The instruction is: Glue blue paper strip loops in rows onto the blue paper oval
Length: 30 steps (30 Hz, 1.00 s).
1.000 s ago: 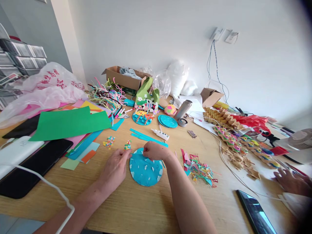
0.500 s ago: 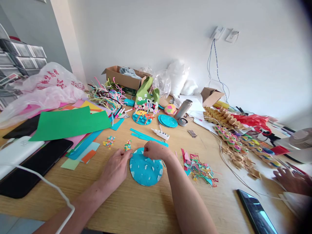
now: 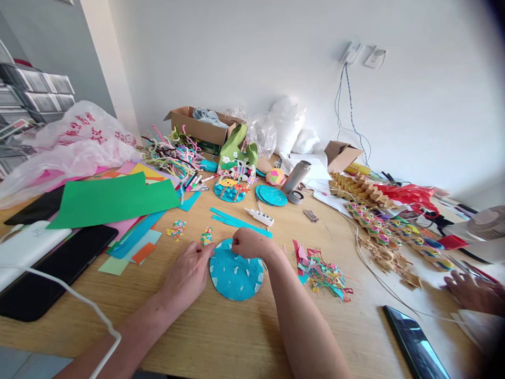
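A round blue disc [image 3: 235, 281] with small whitish patches lies on the table in front of me. My left hand [image 3: 192, 268] is at its left edge, thumb and forefinger closed on the rim. Over the disc's upper part, my right hand [image 3: 249, 243] is bent down with its fingers curled together; whatever they pinch is hidden behind the hand. Just beyond my left fingertips lies a small cutout covered in coloured dots [image 3: 206, 236], with a similar dotted cutout [image 3: 176, 230] to its left. A white glue bottle [image 3: 260, 217] and blue paper strips [image 3: 231, 219] rest behind the disc.
Green paper [image 3: 114, 200] tops a sheet pile on the left, near a black tablet-like slab [image 3: 59, 271]. Paper scraps [image 3: 323, 273] lie right of my arm. A phone [image 3: 414, 342] and another person's hand [image 3: 473, 292] are at far right. Cables cross both sides.
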{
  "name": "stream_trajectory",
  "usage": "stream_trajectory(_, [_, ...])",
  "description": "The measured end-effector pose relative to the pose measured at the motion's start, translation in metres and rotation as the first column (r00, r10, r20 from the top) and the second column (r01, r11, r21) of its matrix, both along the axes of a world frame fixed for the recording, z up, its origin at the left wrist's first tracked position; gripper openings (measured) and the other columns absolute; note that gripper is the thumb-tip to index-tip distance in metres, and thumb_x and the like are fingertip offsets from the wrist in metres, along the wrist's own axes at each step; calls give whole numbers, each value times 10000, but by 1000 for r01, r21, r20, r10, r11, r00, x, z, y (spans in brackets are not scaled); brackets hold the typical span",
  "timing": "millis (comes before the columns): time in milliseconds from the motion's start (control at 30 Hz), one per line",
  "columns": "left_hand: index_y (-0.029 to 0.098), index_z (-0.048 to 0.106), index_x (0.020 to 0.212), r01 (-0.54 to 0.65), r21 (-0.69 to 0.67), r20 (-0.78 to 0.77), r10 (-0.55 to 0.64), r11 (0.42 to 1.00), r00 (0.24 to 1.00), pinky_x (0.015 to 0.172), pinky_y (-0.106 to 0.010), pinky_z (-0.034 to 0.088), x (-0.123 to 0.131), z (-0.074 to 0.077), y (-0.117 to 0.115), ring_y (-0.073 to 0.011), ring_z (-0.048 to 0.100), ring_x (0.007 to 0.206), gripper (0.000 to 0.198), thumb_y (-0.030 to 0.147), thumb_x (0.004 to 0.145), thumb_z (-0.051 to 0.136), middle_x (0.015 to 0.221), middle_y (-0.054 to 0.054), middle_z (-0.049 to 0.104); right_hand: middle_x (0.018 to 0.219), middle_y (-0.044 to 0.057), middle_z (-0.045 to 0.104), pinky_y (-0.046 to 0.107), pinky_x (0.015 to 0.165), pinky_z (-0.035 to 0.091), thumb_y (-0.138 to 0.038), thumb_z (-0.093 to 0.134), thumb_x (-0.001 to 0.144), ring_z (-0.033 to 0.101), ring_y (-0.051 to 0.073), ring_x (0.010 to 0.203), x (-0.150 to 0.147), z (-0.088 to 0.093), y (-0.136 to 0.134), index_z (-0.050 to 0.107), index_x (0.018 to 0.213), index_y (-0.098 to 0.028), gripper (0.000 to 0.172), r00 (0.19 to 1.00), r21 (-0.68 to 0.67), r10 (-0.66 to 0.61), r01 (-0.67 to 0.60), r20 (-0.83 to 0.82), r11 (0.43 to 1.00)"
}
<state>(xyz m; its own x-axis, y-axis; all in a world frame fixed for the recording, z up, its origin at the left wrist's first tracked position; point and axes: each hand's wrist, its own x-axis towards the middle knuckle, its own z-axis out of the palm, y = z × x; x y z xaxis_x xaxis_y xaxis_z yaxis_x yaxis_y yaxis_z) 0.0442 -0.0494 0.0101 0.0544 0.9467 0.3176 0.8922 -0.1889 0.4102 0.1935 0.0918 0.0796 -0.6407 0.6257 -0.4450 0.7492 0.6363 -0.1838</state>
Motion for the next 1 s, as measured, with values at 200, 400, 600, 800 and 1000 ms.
stream_trajectory(200, [168, 547, 1268, -6, -7, -6, 6, 1000, 1000, 815, -391, 513, 1, 1, 0, -261, 605, 981, 571, -49, 762, 394, 984, -87, 721, 925, 87, 765, 233, 547, 359, -205, 566, 769, 674, 183, 777, -1, 3, -2, 769, 937, -157, 267, 1000, -7, -12, 12, -16, 1000])
stream_trajectory(400, [191, 560, 1250, -29, -24, -52, 27, 999, 998, 810, -373, 504, 2, 2, 0, -263, 598, 967, 548, -30, 767, 427, 883, -72, 696, 856, 67, 762, 220, 565, 379, -197, 573, 773, 669, 166, 741, 0, 6, -2, 759, 911, -163, 234, 998, -49, -33, 30, -60, 998])
stream_trajectory(600, [183, 575, 1235, 5, -25, -113, -8, 1000, 994, 797, -382, 496, 4, 3, 0, -274, 581, 922, 492, 4, 800, 428, 819, -71, 674, 725, 20, 739, 193, 531, 383, -228, 563, 804, 650, 130, 654, 4, 8, -1, 735, 865, -168, 193, 991, -133, -68, 52, -114, 990])
stream_trajectory(800, [96, 557, 1255, 7, -81, -172, -21, 997, 985, 807, -414, 495, 7, 11, 0, -297, 568, 958, 458, 23, 831, 398, 883, -126, 676, 673, 6, 721, 184, 544, 399, -251, 565, 845, 635, 118, 636, 5, 9, -1, 713, 938, -165, 195, 979, -177, -89, 56, -184, 983])
stream_trajectory(1000, [101, 573, 1211, -10, -87, -230, -10, 996, 973, 799, -407, 485, 12, 17, 1, -301, 579, 954, 375, 79, 864, 431, 824, -107, 666, 646, -13, 682, 163, 509, 399, -226, 586, 873, 598, 95, 572, 8, 12, -2, 663, 974, -161, 143, 918, -336, -219, 102, -332, 936])
